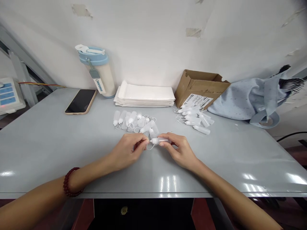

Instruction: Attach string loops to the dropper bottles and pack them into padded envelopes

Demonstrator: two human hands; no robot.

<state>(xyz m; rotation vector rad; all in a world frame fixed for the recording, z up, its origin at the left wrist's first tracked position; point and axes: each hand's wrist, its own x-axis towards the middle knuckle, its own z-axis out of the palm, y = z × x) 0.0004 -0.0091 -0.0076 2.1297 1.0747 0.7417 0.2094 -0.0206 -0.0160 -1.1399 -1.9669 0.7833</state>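
Two bottle piles [131, 118]; one phone [81, 101], tumbler [105, 78], carton [206, 88], bag [242, 97].

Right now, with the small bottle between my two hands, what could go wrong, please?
The thin white loop on the small translucent plastic bottle might catch on the loops of the similar bottles piled just beyond it. The right hand grips the bottle by the fingers alone, and the left hand pinches at its tip, so it could slip and roll across the smooth grey table.

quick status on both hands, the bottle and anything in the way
Right hand: holding small dropper bottle by its body. Left hand: fingertips pinched at bottle's tip. Close by: loose pile of similar bottles just beyond the hands.
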